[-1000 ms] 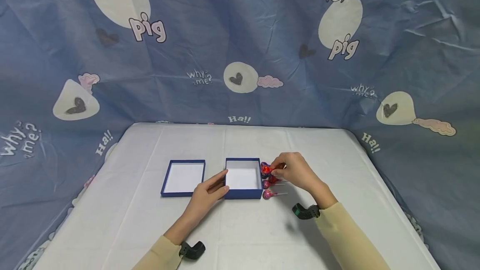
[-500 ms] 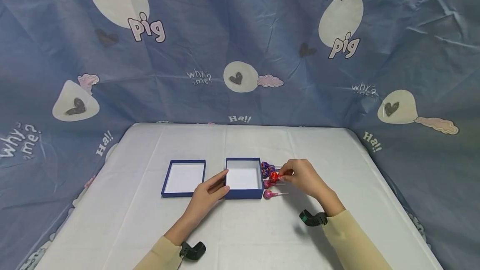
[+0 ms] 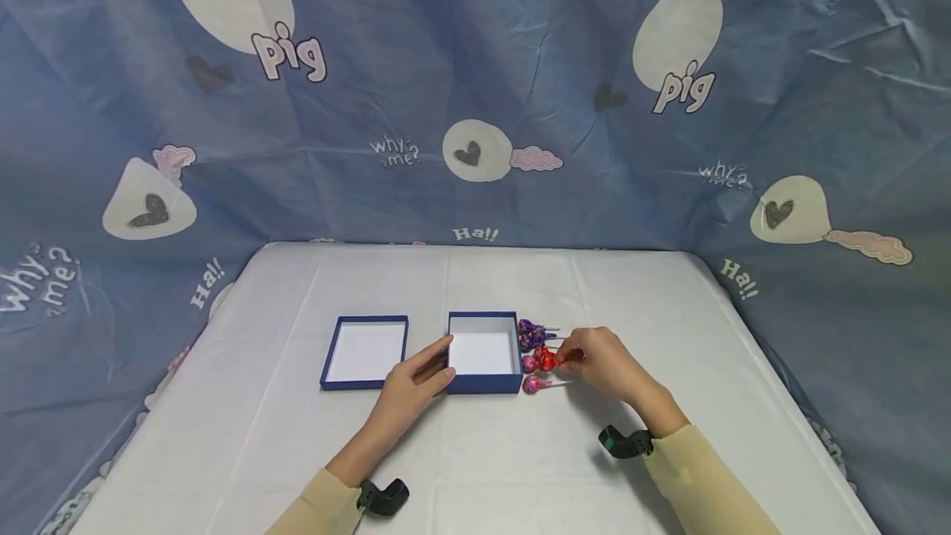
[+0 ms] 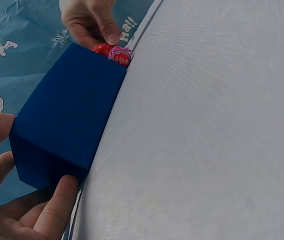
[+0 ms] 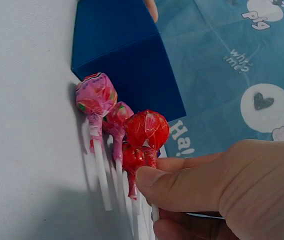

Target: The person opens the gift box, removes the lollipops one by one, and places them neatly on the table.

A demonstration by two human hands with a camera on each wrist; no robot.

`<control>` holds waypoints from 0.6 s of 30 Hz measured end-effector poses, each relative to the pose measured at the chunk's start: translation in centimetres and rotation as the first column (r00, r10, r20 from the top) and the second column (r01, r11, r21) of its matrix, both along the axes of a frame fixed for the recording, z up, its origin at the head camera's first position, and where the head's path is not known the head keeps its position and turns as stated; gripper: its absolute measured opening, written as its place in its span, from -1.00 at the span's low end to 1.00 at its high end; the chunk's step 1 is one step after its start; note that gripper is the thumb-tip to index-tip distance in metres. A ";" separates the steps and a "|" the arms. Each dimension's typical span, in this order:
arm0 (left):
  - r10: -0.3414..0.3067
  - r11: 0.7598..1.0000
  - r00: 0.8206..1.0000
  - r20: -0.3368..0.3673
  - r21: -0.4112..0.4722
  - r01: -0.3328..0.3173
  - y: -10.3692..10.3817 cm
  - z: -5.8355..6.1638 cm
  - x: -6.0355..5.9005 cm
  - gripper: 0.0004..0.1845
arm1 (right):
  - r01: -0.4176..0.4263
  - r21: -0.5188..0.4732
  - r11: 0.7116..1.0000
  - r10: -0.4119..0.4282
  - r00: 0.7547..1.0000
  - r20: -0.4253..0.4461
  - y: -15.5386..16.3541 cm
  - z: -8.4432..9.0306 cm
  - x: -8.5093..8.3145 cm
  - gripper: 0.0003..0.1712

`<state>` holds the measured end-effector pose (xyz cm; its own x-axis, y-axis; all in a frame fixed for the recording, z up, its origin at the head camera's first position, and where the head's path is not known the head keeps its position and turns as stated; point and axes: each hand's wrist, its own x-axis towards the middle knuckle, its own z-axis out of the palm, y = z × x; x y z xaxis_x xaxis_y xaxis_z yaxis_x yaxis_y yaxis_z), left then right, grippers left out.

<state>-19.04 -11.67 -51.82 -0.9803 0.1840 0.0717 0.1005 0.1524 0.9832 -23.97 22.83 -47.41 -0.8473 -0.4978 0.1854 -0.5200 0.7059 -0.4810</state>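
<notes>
A red-wrapped lollipop (image 5: 147, 129) is pinched near the top of its stick between the thumb and fingers of my right hand (image 3: 600, 362). Beneath it another red lollipop (image 5: 133, 157) shows partly. Two pink lollipops, the front one (image 3: 533, 385) lying nearest me, and purple ones (image 3: 531, 335) farther back form a row along the box's right side, sticks pointing right. The dark blue box (image 3: 484, 385) stands uncovered, its white inside facing up. My left hand (image 3: 410, 386) touches the box's left side with extended, spread fingers.
Left of the box lies its shallow blue lid (image 3: 364, 353), white inside up, partly behind my left hand. White cloth covers the table (image 3: 475, 461). A blue printed curtain (image 3: 416, 89) hangs behind and at the sides.
My right hand has moved toward me and slightly right with the red lollipop, away from the purple ones, which now show. The left hand has stayed against the box.
</notes>
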 end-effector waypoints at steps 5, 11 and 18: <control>-0.006 1.000 1.000 -0.001 -0.007 0.006 0.0 0.0 -0.1 -0.40 | -0.009 0.040 0.999 0.010 1.000 -0.023 -0.1 -0.2 0.1 -0.85; -0.001 1.000 1.000 -0.002 -0.005 0.001 0.0 -0.1 -0.2 -0.41 | -0.028 0.085 0.996 0.033 0.997 -0.063 -0.2 -0.3 0.1 -0.86; -0.005 1.000 1.000 -0.001 -0.010 0.005 -0.1 0.0 0.0 -0.40 | -0.030 0.107 0.994 0.035 0.998 -0.049 -0.2 -0.6 0.0 -0.87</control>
<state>-19.06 -11.80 -51.78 -0.9792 0.1901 0.0710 0.1026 0.1617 0.9815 -23.93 22.58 -47.98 -0.8210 -0.5443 0.1721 -0.5654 0.7340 -0.3763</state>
